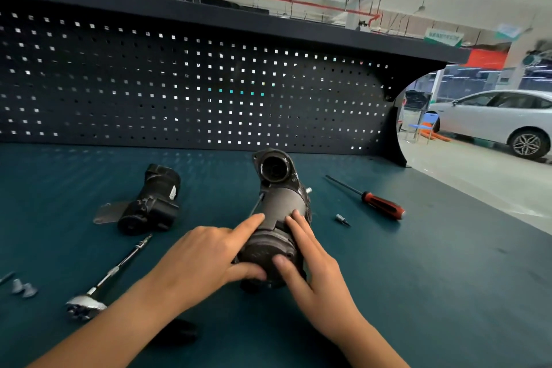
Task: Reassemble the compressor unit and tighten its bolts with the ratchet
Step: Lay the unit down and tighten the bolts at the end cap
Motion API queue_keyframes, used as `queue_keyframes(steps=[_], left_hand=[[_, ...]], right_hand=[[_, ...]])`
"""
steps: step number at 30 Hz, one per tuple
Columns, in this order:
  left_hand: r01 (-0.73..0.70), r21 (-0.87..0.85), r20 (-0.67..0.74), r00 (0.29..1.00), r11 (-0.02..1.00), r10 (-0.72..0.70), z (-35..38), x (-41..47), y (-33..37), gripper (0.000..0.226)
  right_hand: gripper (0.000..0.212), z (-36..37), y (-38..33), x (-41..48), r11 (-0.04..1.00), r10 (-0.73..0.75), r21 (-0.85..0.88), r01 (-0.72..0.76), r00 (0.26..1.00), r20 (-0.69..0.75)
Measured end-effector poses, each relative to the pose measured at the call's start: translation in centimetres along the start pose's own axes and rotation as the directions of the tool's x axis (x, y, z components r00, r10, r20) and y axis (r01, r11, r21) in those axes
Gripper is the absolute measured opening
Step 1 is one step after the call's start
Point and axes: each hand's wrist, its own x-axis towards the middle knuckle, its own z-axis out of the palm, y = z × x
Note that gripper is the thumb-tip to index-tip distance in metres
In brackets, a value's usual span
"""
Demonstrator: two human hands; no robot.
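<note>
Teal matting covered the worktop [418, 293], and nearest the camera both hands met on the compressor unit [283, 206], which lay on its side at the middle with its round end cap [263, 251] facing the person. The left hand [203, 257] had its thumb pressed to the cap's face and its forefinger stretched along the body. The right hand [313, 266] mirrored it, its thumb on the face and straight fingers spread over the barrel. Neither was closed around a tool. Seating the cap looked to be the step in hand. It would go best with even pressure from both thumbs, so the cap went on square, and with the barrel kept from rolling. The ratchet [86, 305] and two loose bolts [24, 288] lay untouched to the left, so threading the bolts by finger first seemed wise. A long bolt [257, 203] ran along the unit's left flank. Farther off lay a black housing [152, 203], a small bit [342, 219] and a red-handled screwdriver [382, 205]. Behind them stood a dark pegboard [179, 84], with a white car [501, 119] beyond.
</note>
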Motion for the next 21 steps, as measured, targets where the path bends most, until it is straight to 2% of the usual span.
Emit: queue_keyframes(steps=[3,7,9,12,15,16,18,19,21], left_hand=[[0.002,0.016,-0.033,0.999,1.000,-0.001,-0.2,0.3,0.4,0.079],[-0.099,-0.017,-0.352,0.932,0.995,0.087,-1.5,0.8,0.8,0.033],[-0.070,-0.119,-0.381,0.924,0.990,0.020,-2.0,0.8,0.9,0.026],[0.120,-0.221,-0.293,0.938,0.968,-0.184,-2.7,0.3,-0.7,0.024],[0.242,-0.285,-0.189,0.935,0.928,-0.302,-3.3,-1.3,-3.4,0.020],[0.246,-0.334,-0.132,0.944,0.910,-0.304,-3.4,-2.2,-4.0,0.017],[0.202,-0.334,0.061,0.979,0.920,-0.193,-3.1,-4.3,-4.9,0.021],[0.164,-0.294,0.190,0.975,0.942,-0.111,-2.8,-5.4,-5.0,0.037],[0.114,-0.207,0.394,0.919,0.972,-0.023,-1.9,-7.5,-5.1,0.063]], right_hand=[[0.058,-0.4,1.1,-0.5,1.000,0.020,0.012,-0.020,1.000,-0.002],[0.061,-1.0,2.0,0.3,0.997,0.068,0.029,-0.068,0.998,-0.014],[0.061,-1.1,2.3,0.9,0.997,0.066,0.033,-0.066,0.998,0.002],[0.060,-2.0,3.0,1.6,0.995,0.084,0.048,-0.086,0.995,0.055],[0.059,-2.8,3.6,2.0,0.992,0.111,0.047,-0.114,0.992,0.057],[0.059,-2.9,3.8,2.2,0.991,0.125,0.046,-0.127,0.991,0.041],[0.058,-2.7,4.2,2.3,0.988,0.150,0.039,-0.151,0.989,0.012],[0.058,-2.6,4.3,2.4,0.987,0.157,0.029,-0.157,0.988,0.005],[0.057,-2.3,4.5,2.8,0.985,0.170,0.005,-0.170,0.985,0.008]])
